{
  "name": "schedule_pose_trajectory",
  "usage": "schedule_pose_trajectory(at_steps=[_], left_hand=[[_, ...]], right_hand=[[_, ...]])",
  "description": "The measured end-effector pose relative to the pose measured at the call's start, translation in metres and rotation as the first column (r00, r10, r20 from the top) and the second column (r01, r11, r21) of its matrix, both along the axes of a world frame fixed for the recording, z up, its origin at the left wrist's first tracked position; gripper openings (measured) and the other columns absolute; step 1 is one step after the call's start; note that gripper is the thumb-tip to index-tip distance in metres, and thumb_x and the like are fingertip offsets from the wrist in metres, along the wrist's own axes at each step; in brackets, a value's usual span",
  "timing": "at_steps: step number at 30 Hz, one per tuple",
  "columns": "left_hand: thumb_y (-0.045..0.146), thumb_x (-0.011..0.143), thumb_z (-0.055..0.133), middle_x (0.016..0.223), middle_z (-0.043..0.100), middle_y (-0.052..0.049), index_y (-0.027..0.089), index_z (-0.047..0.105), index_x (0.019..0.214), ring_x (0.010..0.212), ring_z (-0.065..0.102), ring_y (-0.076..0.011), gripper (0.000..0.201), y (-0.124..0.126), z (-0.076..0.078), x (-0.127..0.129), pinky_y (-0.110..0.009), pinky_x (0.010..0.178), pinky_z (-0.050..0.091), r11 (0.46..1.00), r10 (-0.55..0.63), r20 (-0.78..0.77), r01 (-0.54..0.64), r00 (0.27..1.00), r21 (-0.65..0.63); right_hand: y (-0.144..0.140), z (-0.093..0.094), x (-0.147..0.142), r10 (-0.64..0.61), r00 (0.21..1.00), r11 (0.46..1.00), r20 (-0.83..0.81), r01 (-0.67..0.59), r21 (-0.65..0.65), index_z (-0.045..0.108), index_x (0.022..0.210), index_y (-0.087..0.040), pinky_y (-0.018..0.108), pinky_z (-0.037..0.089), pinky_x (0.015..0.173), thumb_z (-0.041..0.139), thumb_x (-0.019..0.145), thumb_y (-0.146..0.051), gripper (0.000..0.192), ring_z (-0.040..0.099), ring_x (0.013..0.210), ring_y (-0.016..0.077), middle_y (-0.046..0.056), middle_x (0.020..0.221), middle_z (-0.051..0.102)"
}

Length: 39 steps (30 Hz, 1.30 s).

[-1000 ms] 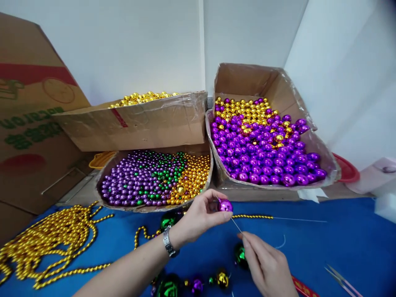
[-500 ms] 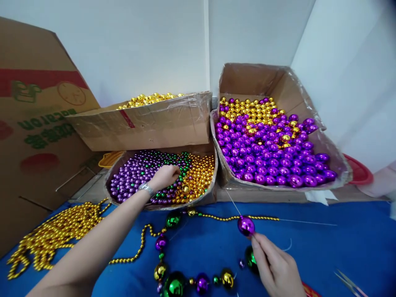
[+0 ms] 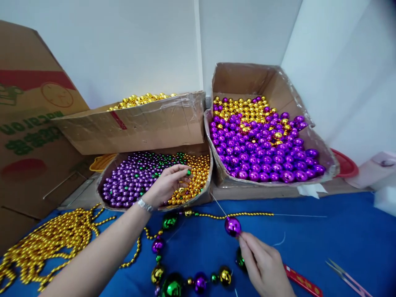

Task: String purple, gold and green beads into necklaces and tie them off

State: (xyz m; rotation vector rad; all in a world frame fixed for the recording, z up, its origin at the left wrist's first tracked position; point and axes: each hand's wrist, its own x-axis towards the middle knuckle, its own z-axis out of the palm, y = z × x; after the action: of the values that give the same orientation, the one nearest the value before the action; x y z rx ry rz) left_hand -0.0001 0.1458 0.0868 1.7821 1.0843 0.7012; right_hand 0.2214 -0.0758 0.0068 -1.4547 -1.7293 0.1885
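Over the near tray of small beads (image 3: 123, 181), my left hand (image 3: 165, 185) has lifted out of the pile it was buried in half a second ago and now pinches a small green bead (image 3: 188, 172) between thumb and fingertips, just above the gold patch of that tray. A second ago this same hand was down at the string holding the large purple bead (image 3: 232, 226); that bead has since slid along the needle (image 3: 218, 203) and now sits against my right hand (image 3: 262, 266), whose thumb and forefinger are closed on the wire just behind it, low over the blue table (image 3: 340, 239). The needle's free tip slants up and left toward the tray's edge, well apart from the green bead. I read this as one bead seated and the next one picked; the left hand must carry its bead across to that tip. Below my hands the finished part of the strand (image 3: 185, 280) curves over the cloth with big green, purple and gold balls and small spacers between them, running up to a thin gold bead chain (image 3: 247, 214). A heap of gold chain (image 3: 52, 243) lies at left. Behind stand the box of large purple and gold balls (image 3: 262, 144) and a box of gold beads (image 3: 139, 119); a snipper (image 3: 343, 274) lies at far right.
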Motion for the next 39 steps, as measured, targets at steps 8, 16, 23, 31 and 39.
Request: schedule_pose_trajectory(at_steps=[8,16,23,31,39], left_hand=[[0.026,0.082,0.062,0.082,0.065,-0.006,0.015,0.059,0.090,0.069,0.063,-0.0116,0.014,-0.057,0.003,0.039,-0.020,0.059,0.050,0.787,0.092,0.593,0.306,0.800,-0.536],[0.029,0.082,0.063,0.080,0.063,-0.005,0.015,0.061,0.092,0.068,0.060,-0.0103,0.018,-0.066,0.009,0.048,-0.019,0.058,0.048,0.841,0.006,0.500,0.266,0.866,-0.470],[0.033,0.082,0.061,0.100,0.064,-0.007,0.018,0.061,0.109,0.083,0.059,-0.0148,0.031,-0.072,0.029,0.064,-0.025,0.070,0.050,0.941,-0.259,0.273,0.306,0.927,-0.146],[0.031,0.081,0.059,0.084,0.067,-0.006,0.013,0.065,0.095,0.073,0.060,-0.0143,0.024,-0.010,0.063,0.134,-0.027,0.067,0.050,0.942,-0.257,0.177,0.205,0.950,0.267],[0.031,0.077,0.060,0.078,0.067,-0.006,0.011,0.065,0.087,0.068,0.058,-0.0135,0.023,0.046,0.085,0.137,-0.024,0.063,0.045,0.859,-0.049,0.070,0.006,0.996,0.512]], right_hand=[[-0.001,0.009,-0.001,-0.004,1.000,0.998,0.017,0.005,-0.068,0.057,0.085,-0.019,0.022,0.041,0.055,0.036,0.094,-0.020,0.022,0.055,0.054,0.0128,0.002,0.065,0.058],[-0.002,0.002,0.005,-0.035,0.998,0.998,0.061,0.038,-0.051,0.057,0.086,-0.019,0.022,0.043,0.057,0.037,0.093,-0.017,0.021,0.058,0.057,0.0133,0.002,0.066,0.059],[0.001,0.002,0.009,-0.069,0.998,0.997,-0.012,0.069,-0.016,0.057,0.087,-0.019,0.022,0.041,0.057,0.037,0.093,-0.017,0.021,0.057,0.060,0.0137,0.002,0.068,0.059],[-0.001,-0.006,0.020,-0.077,0.986,0.997,-0.148,0.077,-0.006,0.055,0.088,-0.020,0.021,0.040,0.055,0.038,0.093,-0.017,0.018,0.054,0.058,0.0127,0.001,0.068,0.058],[-0.012,-0.010,0.036,-0.064,0.984,0.998,-0.164,0.065,0.005,0.055,0.089,-0.021,0.019,0.039,0.053,0.042,0.092,-0.017,0.014,0.054,0.054,0.0106,0.000,0.066,0.057]])
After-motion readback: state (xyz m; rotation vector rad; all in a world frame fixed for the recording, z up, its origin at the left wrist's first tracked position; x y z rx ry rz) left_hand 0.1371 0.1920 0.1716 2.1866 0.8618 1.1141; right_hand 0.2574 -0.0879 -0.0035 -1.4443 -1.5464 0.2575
